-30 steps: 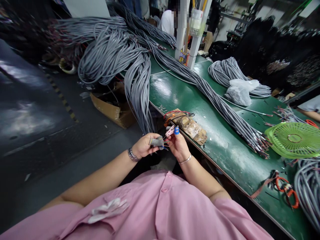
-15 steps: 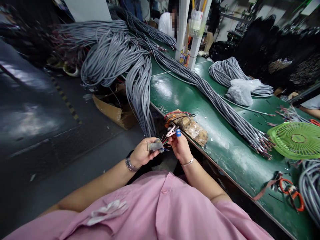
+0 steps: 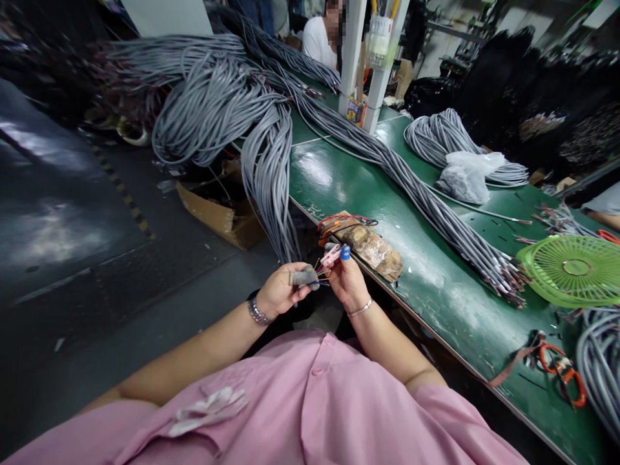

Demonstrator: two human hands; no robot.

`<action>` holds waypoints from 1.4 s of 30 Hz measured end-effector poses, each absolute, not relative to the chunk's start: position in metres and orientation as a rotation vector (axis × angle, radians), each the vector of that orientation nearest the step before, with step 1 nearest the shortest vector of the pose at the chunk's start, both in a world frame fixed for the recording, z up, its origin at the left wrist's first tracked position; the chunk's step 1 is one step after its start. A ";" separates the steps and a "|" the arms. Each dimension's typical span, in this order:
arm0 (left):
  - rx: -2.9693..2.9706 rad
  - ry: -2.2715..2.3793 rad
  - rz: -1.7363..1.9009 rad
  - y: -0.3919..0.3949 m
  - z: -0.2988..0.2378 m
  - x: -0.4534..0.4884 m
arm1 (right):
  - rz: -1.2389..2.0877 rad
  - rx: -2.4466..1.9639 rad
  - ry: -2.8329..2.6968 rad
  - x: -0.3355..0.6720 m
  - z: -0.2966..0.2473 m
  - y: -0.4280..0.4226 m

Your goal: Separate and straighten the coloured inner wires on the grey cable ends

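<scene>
My left hand (image 3: pixel 281 289), with grey coverings on its thumb and fingertips, is closed around a cable end. Thin coloured wires (image 3: pixel 321 278) fan out from it toward the right, some of them red, green and blue. My right hand (image 3: pixel 349 282), blue tape (image 3: pixel 345 252) round one digit, pinches a small pale pink clip-like tool (image 3: pixel 330 256). That tool is beside the wire tips; whether it touches them I cannot tell. Both hands are close together in front of my body, just off the bench edge.
On the green bench (image 3: pixel 431 303) are a worn wooden block (image 3: pixel 380 253), a long bundle of grey cables (image 3: pixel 411 184), a green fan (image 3: pixel 576 268) and orange-handled scissors (image 3: pixel 574 384). More grey cables (image 3: pixel 268 174) hang over its left edge, beside a cardboard box (image 3: pixel 213 210). A person (image 3: pixel 320 42) sits behind.
The pink tool's two arms, spread apart before, now lie closer together. My left hand has shifted slightly right and up; my right hand has barely moved.
</scene>
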State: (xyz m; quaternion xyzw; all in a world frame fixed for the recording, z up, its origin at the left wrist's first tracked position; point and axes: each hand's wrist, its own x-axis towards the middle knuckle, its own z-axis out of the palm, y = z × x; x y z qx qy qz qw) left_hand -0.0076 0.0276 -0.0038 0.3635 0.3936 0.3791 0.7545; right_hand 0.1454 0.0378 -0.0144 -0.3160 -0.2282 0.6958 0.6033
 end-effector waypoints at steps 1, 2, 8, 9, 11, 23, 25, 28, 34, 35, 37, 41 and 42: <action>0.794 0.866 0.823 0.028 -0.005 -0.008 | 1.603 -0.745 -0.534 0.145 -0.014 0.038; 0.798 0.873 0.819 0.028 -0.006 -0.008 | 1.602 -0.754 -0.538 0.145 -0.014 0.037; 0.851 0.882 0.844 0.025 -0.004 -0.010 | 1.717 -0.718 -0.538 0.147 -0.013 0.034; 0.862 0.886 0.851 0.023 -0.003 -0.010 | 1.716 -0.719 -0.552 0.148 -0.012 0.032; 0.886 0.888 0.856 0.019 0.000 -0.011 | 1.686 -0.729 -0.580 0.148 -0.010 0.029; 0.882 0.918 0.970 0.015 -0.001 -0.007 | 1.689 -0.735 -0.467 0.149 -0.011 0.031; 0.877 0.916 0.974 0.016 -0.002 -0.005 | 1.671 -0.732 -0.460 0.149 -0.010 0.031; 0.873 0.914 0.973 0.018 -0.006 -0.003 | 1.647 -0.741 -0.459 0.147 -0.009 0.031; 0.898 0.914 0.969 0.018 -0.010 -0.004 | 1.704 -0.655 -0.424 0.147 -0.013 0.032; 0.908 0.914 0.974 0.017 -0.010 -0.005 | 1.727 -0.652 -0.416 0.148 -0.013 0.032; 0.930 0.918 0.982 0.014 -0.009 -0.006 | 1.765 -0.658 -0.408 0.149 -0.013 0.031; 0.956 0.951 1.004 0.006 -0.004 -0.008 | 1.734 -0.676 -0.438 0.150 -0.010 0.029; 0.956 0.957 1.012 0.005 -0.003 -0.008 | 1.710 -0.681 -0.453 0.150 -0.008 0.028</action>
